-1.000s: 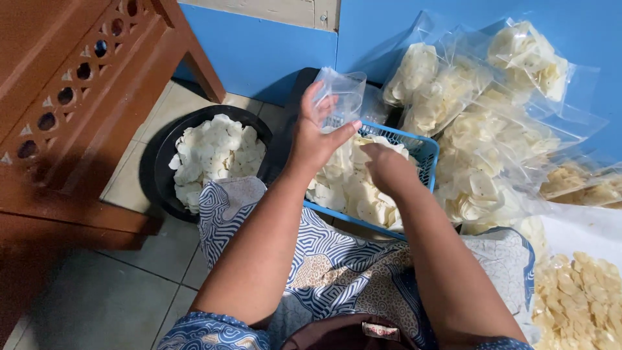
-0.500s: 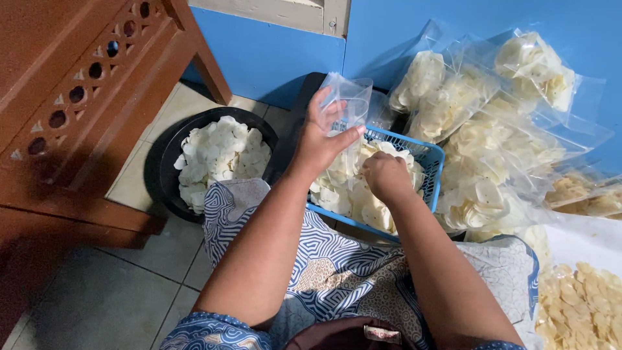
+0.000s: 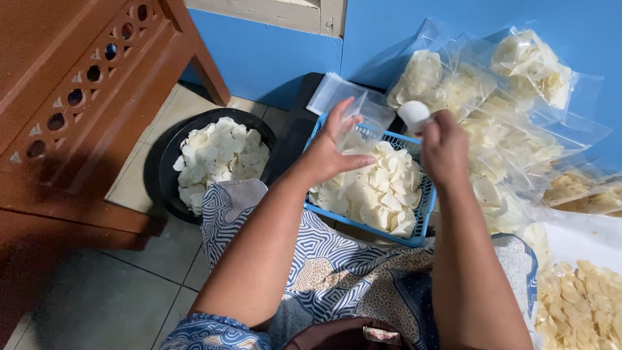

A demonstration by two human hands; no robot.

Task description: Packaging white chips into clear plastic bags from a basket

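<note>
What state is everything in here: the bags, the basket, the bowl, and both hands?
Left hand: raised, holding an open clear plastic bag, empty.
Right hand: lifted, gripping white chips.
Blue basket: part full of chips.
Black bowl: heaped with chips.
Packed bags: filled, piled by the wall.

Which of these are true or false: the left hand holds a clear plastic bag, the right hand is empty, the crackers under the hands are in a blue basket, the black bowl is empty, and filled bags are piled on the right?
1. The left hand holds a clear plastic bag. True.
2. The right hand is empty. False: it holds white crackers at its fingertips.
3. The crackers under the hands lie in a blue basket. True.
4. The black bowl is empty. False: it is heaped with white crackers.
5. Filled bags are piled on the right. True.
</note>
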